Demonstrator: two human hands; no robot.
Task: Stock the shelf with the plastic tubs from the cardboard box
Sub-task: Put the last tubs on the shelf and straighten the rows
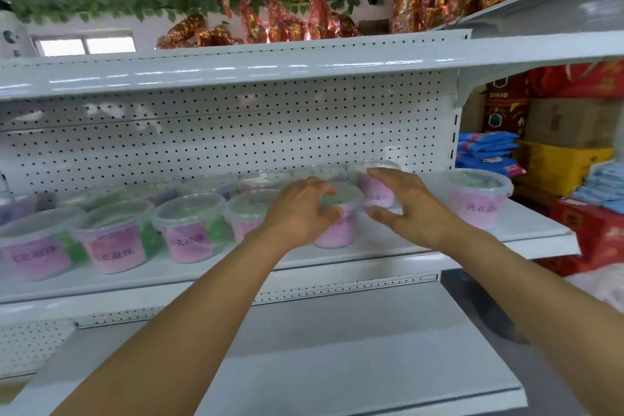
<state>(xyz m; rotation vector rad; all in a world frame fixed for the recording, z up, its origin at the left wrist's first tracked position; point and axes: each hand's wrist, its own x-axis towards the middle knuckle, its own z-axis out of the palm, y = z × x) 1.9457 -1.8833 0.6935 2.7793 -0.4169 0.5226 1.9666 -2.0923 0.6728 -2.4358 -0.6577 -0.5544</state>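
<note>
A white shelf [371, 253] holds rows of clear tubs with pink labels. On the far left sits a tub [37, 243], then a second tub [116, 236], a third tub [192, 230] and a fourth tub [248, 216], all in the front row and close side by side. More tubs stand behind them by the wall with dots [236, 132].

Next comes the left hand [297, 213]. Its fingers [322, 191] curl over the lid of the held tub [341, 223] and its thumb presses the tub's left side, so this hand is gripping it. The tub stands upright on the shelf, in the front row.

The right hand [408, 206] is just to the right of that tub. Its fingers [381, 174] are straight and spread, not clenched, and the thumb tip is near the tub's right side. I cannot tell if it touches. Behind the gap between the hands is a back tub [378, 193].

Further right, one last tub [477, 199] stands alone, well apart from the others. Past the shelf end are blue bags [486, 152], a yellow box [557, 166] and a red box [591, 230]
</note>
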